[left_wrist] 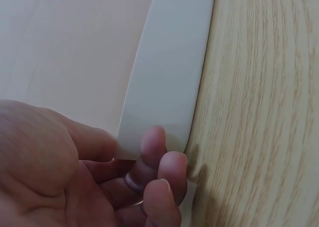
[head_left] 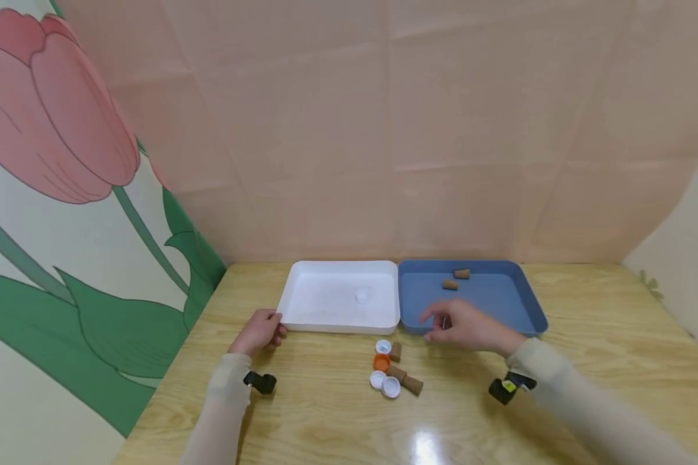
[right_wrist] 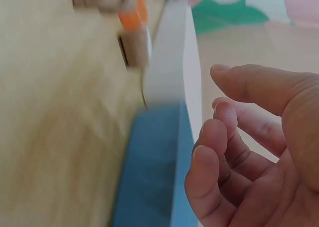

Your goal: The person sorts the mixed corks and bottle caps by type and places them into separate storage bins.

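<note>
My left hand grips the near left corner of the white tray. In the left wrist view its fingers curl against the tray's outer wall. My right hand hovers over the near edge of the blue tray, thumb and fingers apart and loosely bent around nothing. Two corks lie inside that tray. A white cap sits in the white tray. On the table in front lie three corks, an orange bottle cap and three white bottle caps.
Both trays stand side by side on the wooden table, near a wall covered with pinkish sheeting. A tulip mural covers the left wall. Small black cameras are strapped to both wrists.
</note>
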The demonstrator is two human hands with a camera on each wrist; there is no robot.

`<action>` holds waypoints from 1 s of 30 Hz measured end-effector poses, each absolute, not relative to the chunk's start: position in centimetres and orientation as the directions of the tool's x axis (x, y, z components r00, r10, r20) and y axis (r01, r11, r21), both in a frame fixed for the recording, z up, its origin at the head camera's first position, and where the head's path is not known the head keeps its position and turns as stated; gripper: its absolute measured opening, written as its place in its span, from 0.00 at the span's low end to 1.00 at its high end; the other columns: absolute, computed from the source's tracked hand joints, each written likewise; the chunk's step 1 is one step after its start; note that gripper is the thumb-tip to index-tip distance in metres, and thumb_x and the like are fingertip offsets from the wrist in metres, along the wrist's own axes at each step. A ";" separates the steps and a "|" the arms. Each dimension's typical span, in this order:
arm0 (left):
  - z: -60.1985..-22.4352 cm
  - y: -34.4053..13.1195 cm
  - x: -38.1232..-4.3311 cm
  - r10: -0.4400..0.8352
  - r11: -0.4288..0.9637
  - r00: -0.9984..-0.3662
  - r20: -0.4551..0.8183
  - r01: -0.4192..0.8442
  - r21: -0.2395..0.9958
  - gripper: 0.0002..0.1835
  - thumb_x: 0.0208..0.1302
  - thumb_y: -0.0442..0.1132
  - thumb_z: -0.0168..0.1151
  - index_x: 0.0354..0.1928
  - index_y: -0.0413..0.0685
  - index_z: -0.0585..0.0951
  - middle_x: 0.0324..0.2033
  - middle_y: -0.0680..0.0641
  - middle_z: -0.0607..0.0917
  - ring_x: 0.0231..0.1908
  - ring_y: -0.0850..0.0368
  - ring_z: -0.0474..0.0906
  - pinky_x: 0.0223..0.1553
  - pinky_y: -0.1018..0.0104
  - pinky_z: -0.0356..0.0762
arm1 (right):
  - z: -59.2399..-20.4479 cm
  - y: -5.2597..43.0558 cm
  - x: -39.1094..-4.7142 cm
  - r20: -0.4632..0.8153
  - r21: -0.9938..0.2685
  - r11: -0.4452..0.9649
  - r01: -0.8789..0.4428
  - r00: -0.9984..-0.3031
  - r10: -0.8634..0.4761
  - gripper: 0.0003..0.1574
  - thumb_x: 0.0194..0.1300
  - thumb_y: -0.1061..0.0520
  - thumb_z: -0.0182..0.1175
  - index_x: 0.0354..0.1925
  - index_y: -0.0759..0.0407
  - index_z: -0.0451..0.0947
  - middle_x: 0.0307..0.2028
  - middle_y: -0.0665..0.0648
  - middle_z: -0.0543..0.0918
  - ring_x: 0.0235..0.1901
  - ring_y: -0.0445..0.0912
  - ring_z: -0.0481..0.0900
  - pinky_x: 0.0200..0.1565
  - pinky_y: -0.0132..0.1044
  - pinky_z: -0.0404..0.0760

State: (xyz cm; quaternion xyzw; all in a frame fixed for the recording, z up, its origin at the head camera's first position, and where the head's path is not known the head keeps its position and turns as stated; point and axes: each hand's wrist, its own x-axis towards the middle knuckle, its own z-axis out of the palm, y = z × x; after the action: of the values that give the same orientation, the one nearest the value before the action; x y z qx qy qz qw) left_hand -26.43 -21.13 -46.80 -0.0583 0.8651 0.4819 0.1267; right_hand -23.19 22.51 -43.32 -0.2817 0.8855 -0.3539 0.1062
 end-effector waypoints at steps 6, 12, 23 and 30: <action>-46.7 -21.0 -26.5 0.019 0.535 -0.962 -0.273 -0.221 0.816 0.17 0.79 0.38 0.42 0.48 0.32 0.77 0.33 0.42 0.82 0.27 0.54 0.76 0.28 0.63 0.76 | -44.0 20.5 -20.7 0.025 -0.749 0.485 -0.451 -0.751 -0.659 0.16 0.63 0.60 0.68 0.50 0.60 0.82 0.24 0.46 0.77 0.22 0.36 0.71 0.28 0.31 0.74; -46.7 -21.0 -26.5 0.009 0.534 -0.959 -0.283 -0.235 0.812 0.17 0.79 0.38 0.42 0.49 0.32 0.77 0.33 0.42 0.82 0.27 0.54 0.76 0.29 0.63 0.76 | -44.7 18.9 -19.2 -0.014 -0.802 0.432 -0.412 -0.711 -0.703 0.16 0.63 0.59 0.69 0.50 0.58 0.83 0.23 0.47 0.78 0.22 0.36 0.72 0.26 0.30 0.73; -46.9 -21.0 -26.5 0.015 0.527 -0.960 -0.281 -0.231 0.818 0.17 0.79 0.38 0.42 0.49 0.32 0.77 0.33 0.42 0.82 0.27 0.54 0.76 0.28 0.64 0.76 | -46.6 17.0 -18.3 -0.040 -0.813 0.429 -0.394 -0.696 -0.717 0.18 0.58 0.59 0.73 0.48 0.53 0.85 0.23 0.46 0.74 0.23 0.34 0.68 0.26 0.27 0.69; -47.1 -21.1 -26.5 0.015 0.528 -0.959 -0.283 -0.233 0.817 0.16 0.79 0.39 0.42 0.47 0.33 0.77 0.32 0.43 0.81 0.26 0.54 0.76 0.28 0.64 0.76 | -47.3 16.8 -18.4 -0.016 -0.803 0.429 -0.412 -0.706 -0.708 0.18 0.57 0.58 0.74 0.48 0.52 0.85 0.21 0.44 0.68 0.22 0.34 0.64 0.27 0.27 0.64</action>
State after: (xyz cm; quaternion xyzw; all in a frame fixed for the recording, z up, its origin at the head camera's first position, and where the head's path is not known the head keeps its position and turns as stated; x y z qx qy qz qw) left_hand -26.53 -21.07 -47.07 -0.0630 0.8645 0.4817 0.1287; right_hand -18.36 16.82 -47.30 -0.3390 0.8262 -0.4128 0.1790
